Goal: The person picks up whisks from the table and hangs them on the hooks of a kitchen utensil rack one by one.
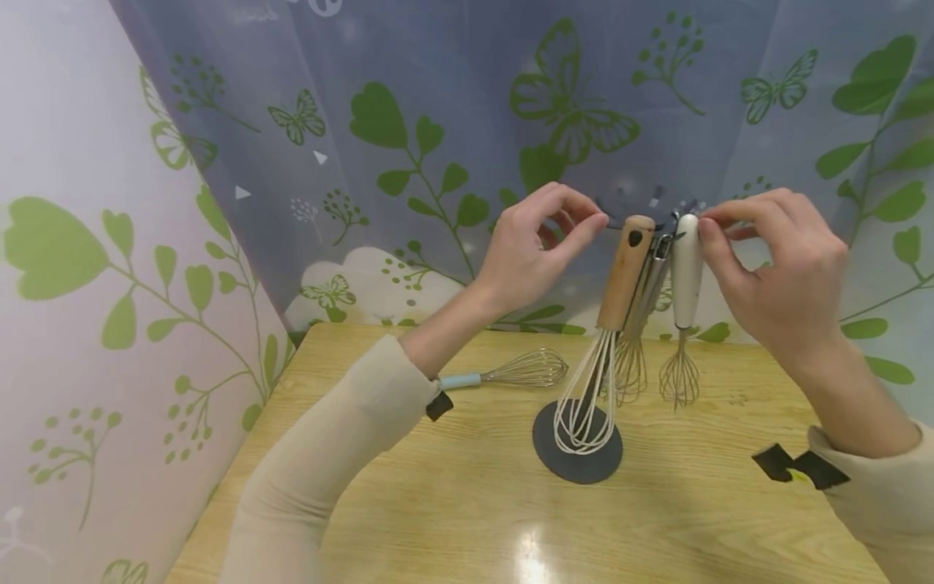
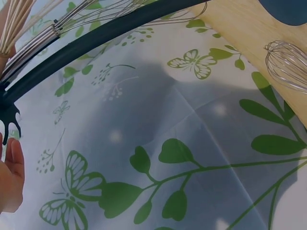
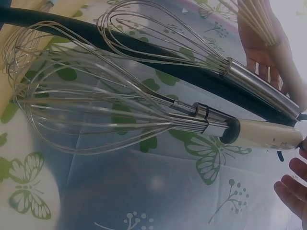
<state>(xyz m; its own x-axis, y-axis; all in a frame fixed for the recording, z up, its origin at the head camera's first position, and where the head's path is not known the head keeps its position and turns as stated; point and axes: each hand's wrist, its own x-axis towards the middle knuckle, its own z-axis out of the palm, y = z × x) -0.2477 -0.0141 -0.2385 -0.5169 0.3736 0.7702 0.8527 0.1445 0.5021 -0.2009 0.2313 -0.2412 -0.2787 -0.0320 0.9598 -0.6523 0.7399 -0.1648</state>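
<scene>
A dark utensil stand with a round base (image 1: 550, 442) carries several hanging whisks around its hooked top (image 2: 10, 117). On the near side hangs a wooden-handled whisk (image 1: 623, 276) with pale wires; metal-handled whisks (image 3: 261, 88) hang behind it. At the stand's right is a white-handled whisk (image 1: 686, 276). My left hand (image 1: 536, 243) pinches the tip of a hook between thumb and forefinger, left of the wooden handle. With thumb and forefinger, my right hand (image 1: 784, 264) grips the top end of the white handle; the exact contact is partly hidden.
Behind the left forearm, a whisk with a light blue handle (image 1: 460, 380) lies on the wooden table (image 1: 452, 503). A patterned curtain (image 1: 452, 73) hangs close behind the stand, and another patterned surface (image 1: 109, 324) rises at the left.
</scene>
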